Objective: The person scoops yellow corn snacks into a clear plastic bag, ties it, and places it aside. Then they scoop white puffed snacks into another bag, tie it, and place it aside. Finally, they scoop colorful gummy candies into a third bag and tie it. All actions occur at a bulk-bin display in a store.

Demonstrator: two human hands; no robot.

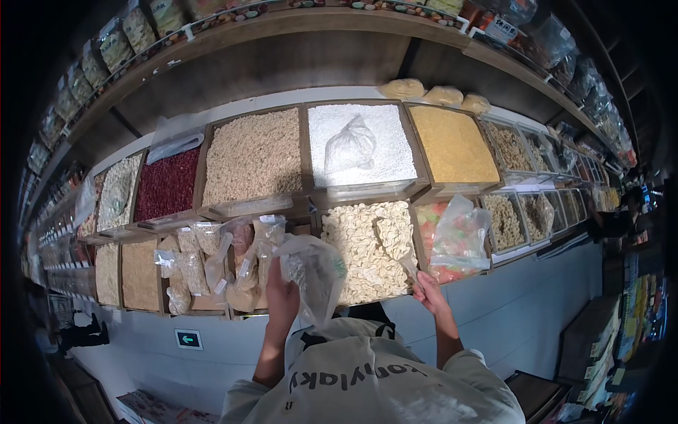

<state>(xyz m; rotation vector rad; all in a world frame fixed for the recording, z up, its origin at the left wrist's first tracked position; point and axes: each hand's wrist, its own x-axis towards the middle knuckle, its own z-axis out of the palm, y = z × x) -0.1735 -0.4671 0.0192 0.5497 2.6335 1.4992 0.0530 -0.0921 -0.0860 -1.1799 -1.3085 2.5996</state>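
My left hand [282,291] grips a clear plastic bag [317,273] by its upper edge, and the bag hangs to the right of the fingers. My right hand [430,292] is closed around the handle of a scoop [408,265]. The scoop's head lies among pale dried slices [355,244] in a wooden bin, with slices heaped on it. Right of that bin, a clear bag [462,233] rests over a bin of red and green wrapped pieces [426,214].
Behind stand wooden bins of beige beans [254,153], white grains [328,122], yellow grains [450,143] and dark red beans [167,185]. Filled bags [190,265] lie front left. Lidded bins [503,220] line the right. A shelf [318,24] runs overhead. People are at both far sides.
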